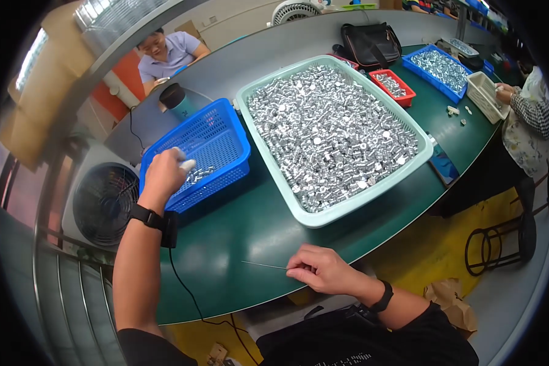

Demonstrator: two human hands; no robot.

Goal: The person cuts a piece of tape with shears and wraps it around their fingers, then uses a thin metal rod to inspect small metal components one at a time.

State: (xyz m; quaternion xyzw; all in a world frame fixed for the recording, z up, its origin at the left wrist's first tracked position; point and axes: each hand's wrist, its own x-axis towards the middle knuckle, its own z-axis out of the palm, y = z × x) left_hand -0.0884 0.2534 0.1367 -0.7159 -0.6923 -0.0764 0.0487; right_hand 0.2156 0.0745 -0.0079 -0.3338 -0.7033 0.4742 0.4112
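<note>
The big pale green tray [299,210] heaped with small silver metal parts fills the middle of the frame on the dark green table [250,244]. Left of it sits my blue basket [226,137], holding only a few parts [196,175]. My left hand [163,174] hangs over those, fingers curled around something pale. My right hand [320,268], low in the frame, pinches a thin wire [263,265]. I judge I'm dropping off finished pieces; next I need fresh parts from the tray.

Blue basket [216,137] (mint tray [372,192] beside)
</note>
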